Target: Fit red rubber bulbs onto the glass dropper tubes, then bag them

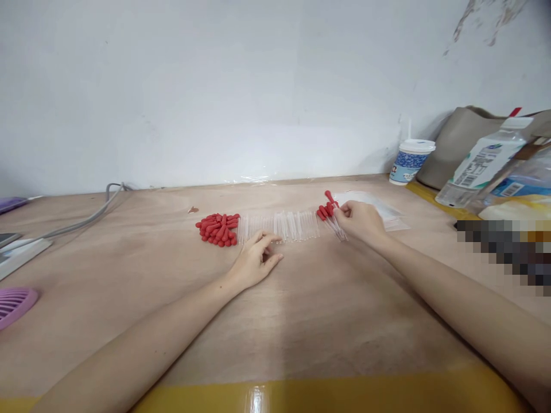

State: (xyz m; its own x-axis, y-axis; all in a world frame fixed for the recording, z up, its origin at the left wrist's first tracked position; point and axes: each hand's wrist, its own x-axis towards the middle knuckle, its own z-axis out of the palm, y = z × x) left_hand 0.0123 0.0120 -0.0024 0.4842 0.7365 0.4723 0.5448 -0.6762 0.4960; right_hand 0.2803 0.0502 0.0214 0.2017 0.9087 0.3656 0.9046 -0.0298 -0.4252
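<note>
A row of clear, thin dropper tubes (297, 226) lies side by side across the middle of the table. At its left end is a heap of red rubber bulbs (219, 230). My left hand (257, 259) rests at the near edge of the tubes, thumb and fingers apart, holding nothing. My right hand (361, 221) pinches a dropper with a red bulb (329, 196) pointing up and away. Below it, several droppers with red bulbs (322, 213) lie together at the row's right end. My right fingers partly hide the held tube.
Clear plastic bags (390, 209) lie behind my right hand. A lidded cup (411, 162), a plastic bottle (484, 160) and a grey-beige bin (447, 146) stand at the right. A grey cable (86, 221) and a pink slotted object (17, 307) are at the left.
</note>
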